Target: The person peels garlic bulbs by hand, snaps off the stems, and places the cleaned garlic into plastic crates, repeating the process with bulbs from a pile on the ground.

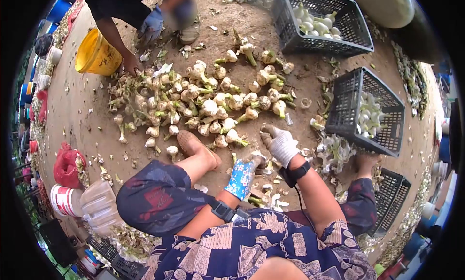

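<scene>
A heap of garlic bulbs (193, 96) with cut green stems lies on the dirt floor in front of me. My left hand (246, 171), in a blue flowered glove with a worn grey fingertip part, is curled low between my legs, closed around something I cannot make out. To its right, my right hand (280, 143), in a white glove with dirty fingers, is raised with its fingers bent; what it holds, if anything, is hidden. White peelings and cut stems lie around and below my hands. A dark band circles each wrist.
Two dark crates (334, 30) (365, 113) with peeled garlic stand at the right, another crate (390, 202) below them. A co-worker's gloved hand (152, 24) and bare hand (131, 64) are near a yellow bucket (98, 52). A red bag (68, 166) lies left.
</scene>
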